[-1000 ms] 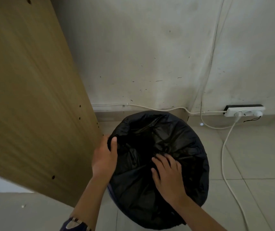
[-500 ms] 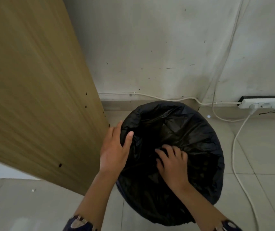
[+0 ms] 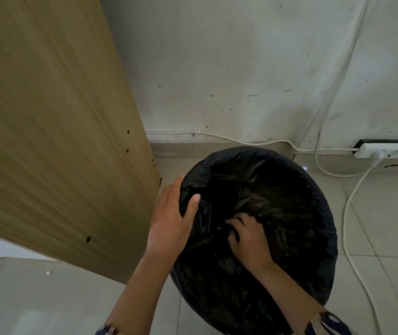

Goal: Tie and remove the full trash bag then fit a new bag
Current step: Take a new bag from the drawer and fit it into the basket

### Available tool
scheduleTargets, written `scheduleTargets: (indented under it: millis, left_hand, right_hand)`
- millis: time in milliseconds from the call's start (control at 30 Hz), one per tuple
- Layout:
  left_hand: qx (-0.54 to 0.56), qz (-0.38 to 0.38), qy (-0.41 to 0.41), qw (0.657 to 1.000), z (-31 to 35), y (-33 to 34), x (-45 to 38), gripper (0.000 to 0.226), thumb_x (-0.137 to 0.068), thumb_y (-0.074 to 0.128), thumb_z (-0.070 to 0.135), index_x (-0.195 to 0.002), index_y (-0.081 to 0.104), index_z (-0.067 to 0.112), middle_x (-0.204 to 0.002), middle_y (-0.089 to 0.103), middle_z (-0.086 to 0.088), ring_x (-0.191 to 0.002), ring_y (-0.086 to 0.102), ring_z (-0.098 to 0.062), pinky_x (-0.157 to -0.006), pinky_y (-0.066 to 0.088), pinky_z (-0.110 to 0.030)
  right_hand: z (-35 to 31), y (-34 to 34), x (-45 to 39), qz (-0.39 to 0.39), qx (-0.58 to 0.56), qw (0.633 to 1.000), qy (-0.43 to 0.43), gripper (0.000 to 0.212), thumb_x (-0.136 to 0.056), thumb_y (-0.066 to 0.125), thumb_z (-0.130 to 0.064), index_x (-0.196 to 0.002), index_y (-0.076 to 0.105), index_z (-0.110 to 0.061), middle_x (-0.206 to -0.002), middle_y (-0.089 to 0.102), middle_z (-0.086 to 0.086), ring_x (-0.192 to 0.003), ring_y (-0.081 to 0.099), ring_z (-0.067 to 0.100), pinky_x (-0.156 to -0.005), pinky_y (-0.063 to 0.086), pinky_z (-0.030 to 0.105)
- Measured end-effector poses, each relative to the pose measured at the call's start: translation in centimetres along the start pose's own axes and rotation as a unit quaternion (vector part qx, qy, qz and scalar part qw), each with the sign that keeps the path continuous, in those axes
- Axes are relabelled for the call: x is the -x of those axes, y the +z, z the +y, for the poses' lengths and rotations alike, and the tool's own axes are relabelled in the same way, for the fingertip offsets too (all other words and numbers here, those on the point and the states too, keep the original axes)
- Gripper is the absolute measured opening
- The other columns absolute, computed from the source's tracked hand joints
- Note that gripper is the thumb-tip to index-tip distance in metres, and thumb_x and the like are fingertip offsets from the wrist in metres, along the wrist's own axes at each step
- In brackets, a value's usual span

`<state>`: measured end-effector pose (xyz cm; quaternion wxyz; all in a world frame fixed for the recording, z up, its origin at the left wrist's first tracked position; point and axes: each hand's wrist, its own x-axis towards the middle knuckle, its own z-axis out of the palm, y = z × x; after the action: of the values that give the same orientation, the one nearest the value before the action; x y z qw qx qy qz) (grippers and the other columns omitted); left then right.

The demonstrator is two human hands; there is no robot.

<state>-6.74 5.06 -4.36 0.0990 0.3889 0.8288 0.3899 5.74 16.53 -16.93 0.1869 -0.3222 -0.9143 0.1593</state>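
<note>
A round bin lined with a black trash bag (image 3: 289, 197) stands on the tiled floor by the wall. The bag's edge is folded over the bin's rim. My left hand (image 3: 171, 218) grips the left side of the rim, thumb inside over the plastic and fingers outside. My right hand (image 3: 248, 238) is down inside the bag, its fingers curled into the crumpled black plastic near the middle. What lies under the plastic is hidden.
A tall wooden panel (image 3: 55, 131) stands close on the left of the bin. A white power strip (image 3: 388, 151) lies against the wall at the right, with a white cable (image 3: 347, 223) trailing over the floor tiles beside the bin.
My right hand has curled its fingers into the plastic, having lain flatter before. The left hand keeps its hold on the rim. The view has shifted so the bin sits further right.
</note>
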Motion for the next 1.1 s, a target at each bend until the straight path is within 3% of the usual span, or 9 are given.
scheduleTargets:
  millis: [133, 267, 367, 500, 700, 833, 933, 1033, 1100]
  left_hand:
    - [-0.008, -0.007, 0.01, 1.0, 0.3, 0.2, 0.4, 0.059, -0.088, 0.035, 0.048, -0.142, 0.024, 0.025, -0.142, 0.039, 0.003, -0.13, 0.037, -0.012, -0.101, 0.031, -0.025]
    - [-0.003, -0.016, 0.017, 1.0, 0.3, 0.3, 0.7, 0.057, -0.09, 0.037, 0.045, -0.142, 0.023, 0.026, -0.144, 0.037, 0.004, -0.132, 0.035, -0.011, -0.099, 0.028, -0.02]
    - [-0.002, -0.023, 0.02, 1.0, 0.3, 0.2, 0.7, 0.057, -0.091, 0.039, 0.043, -0.143, 0.021, 0.028, -0.147, 0.034, 0.005, -0.134, 0.031, -0.01, -0.099, 0.024, -0.016]
    - [-0.006, -0.018, 0.039, 0.999, 0.3, 0.1, 0.2, 0.056, -0.092, 0.041, 0.036, -0.143, 0.024, 0.021, -0.146, 0.036, 0.002, -0.133, 0.032, -0.01, -0.095, 0.018, -0.005]
    - [-0.026, -0.024, 0.054, 0.998, 0.3, 0.5, -0.4, 0.051, -0.096, 0.037, 0.03, -0.144, 0.022, 0.019, -0.145, 0.038, 0.0, -0.131, 0.033, -0.012, -0.093, 0.018, -0.004]
    - [-0.018, -0.04, 0.035, 0.998, 0.1, 0.3, -1.1, 0.055, -0.094, 0.038, 0.036, -0.144, 0.019, 0.023, -0.147, 0.034, 0.002, -0.134, 0.031, -0.012, -0.099, 0.021, -0.014]
    - [-0.02, -0.042, 0.034, 0.998, 0.1, 0.3, -1.1, 0.056, -0.094, 0.038, 0.037, -0.144, 0.019, 0.024, -0.148, 0.034, 0.004, -0.134, 0.03, -0.01, -0.098, 0.021, -0.012]
    - [-0.014, -0.045, 0.032, 0.998, 0.2, 0.3, -1.1, 0.056, -0.093, 0.038, 0.039, -0.144, 0.019, 0.025, -0.147, 0.034, 0.005, -0.133, 0.03, -0.008, -0.097, 0.02, -0.011]
    - [-0.005, -0.049, 0.029, 0.998, 0.2, 0.2, -1.2, 0.057, -0.093, 0.038, 0.039, -0.144, 0.019, 0.024, -0.147, 0.034, 0.004, -0.133, 0.03, -0.009, -0.099, 0.022, -0.014]
  right_hand:
    - [-1.0, 1.5, 0.8, -0.301, -0.01, 0.951, 0.073, 0.072, -0.083, 0.055, -0.043, -0.143, 0.015, -0.033, -0.152, 0.016, 0.0, -0.137, 0.018, 0.032, -0.111, 0.013, 0.055]
    - [-1.6, 1.8, 0.8, -0.402, -0.02, 0.912, 0.082, 0.092, -0.076, 0.058, -0.057, -0.142, -0.005, -0.041, -0.154, -0.019, -0.007, -0.141, -0.008, 0.037, -0.11, -0.006, 0.06]
    - [-1.7, 0.4, 0.8, -0.342, -0.021, 0.937, 0.075, 0.079, -0.08, 0.052, -0.052, -0.144, 0.008, -0.037, -0.156, -0.002, -0.006, -0.14, 0.011, 0.034, -0.112, 0.007, 0.054]
    - [-0.7, -1.3, 0.4, -0.058, -0.002, 0.998, 0.007, 0.047, -0.076, 0.039, -0.031, -0.114, 0.062, -0.016, -0.12, 0.064, 0.006, -0.099, 0.061, 0.034, -0.084, 0.049, 0.043]
    - [1.3, -0.7, -1.0, 0.022, 0.113, 0.99, -0.079, 0.034, -0.074, 0.065, -0.017, -0.108, 0.064, -0.013, -0.113, 0.065, 0.011, -0.092, 0.054, 0.028, -0.074, 0.049, 0.035]
    - [1.7, 0.3, -1.3, -0.245, 0.182, 0.952, -0.007, 0.067, -0.087, 0.015, -0.056, -0.143, 0.022, -0.02, -0.155, 0.011, 0.009, -0.142, 0.008, 0.033, -0.114, 0.007, 0.045]
    - [3.2, 0.4, -1.5, -0.382, 0.162, 0.907, 0.065, 0.067, -0.09, 0.02, -0.061, -0.145, 0.002, -0.027, -0.155, -0.013, 0.004, -0.141, -0.017, 0.029, -0.114, -0.008, 0.045]
    - [2.7, -0.1, -1.1, -0.221, 0.103, 0.969, 0.029, 0.058, -0.087, 0.038, -0.049, -0.135, 0.041, -0.016, -0.149, 0.031, 0.011, -0.14, 0.018, 0.032, -0.112, 0.019, 0.047]
    - [2.0, -0.2, -1.0, -0.035, 0.07, 0.997, -0.009, 0.042, -0.078, 0.043, -0.036, -0.107, 0.065, -0.013, -0.112, 0.066, 0.008, -0.112, 0.054, 0.029, -0.089, 0.045, 0.039]
